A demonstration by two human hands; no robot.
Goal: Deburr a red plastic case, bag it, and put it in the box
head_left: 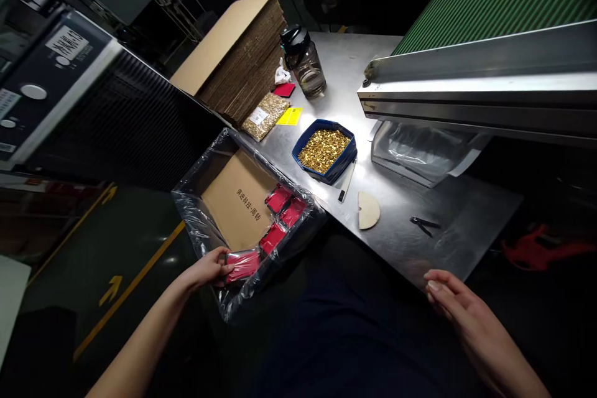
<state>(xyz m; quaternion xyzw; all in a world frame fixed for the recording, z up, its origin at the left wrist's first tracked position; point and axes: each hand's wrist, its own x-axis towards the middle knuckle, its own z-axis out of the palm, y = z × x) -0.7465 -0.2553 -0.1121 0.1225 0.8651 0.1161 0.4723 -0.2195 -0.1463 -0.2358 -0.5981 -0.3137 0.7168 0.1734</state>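
Note:
My left hand [211, 268] grips the near end of a red flat piece in clear plastic wrap [243, 265], at the near corner of a plastic-lined box [196, 224]. More wrapped red pieces [272, 238] lie along the box's right side, on a cardboard sheet [233, 199] printed with dark characters. My right hand [459, 308] hovers off the table's front edge, thumb and fingers pressed together. Whether anything is between those fingertips cannot be made out. Black nippers [424, 224] lie on the metal table beyond it.
On the table [396, 249] are a blue tray [347, 158] of small gold-coloured parts, a pale half-round piece [369, 211], a water bottle [308, 68] and a bag of parts [265, 117]. Stacked cardboard [242, 43] stands behind. A green conveyor [504, 6] overhangs the right side.

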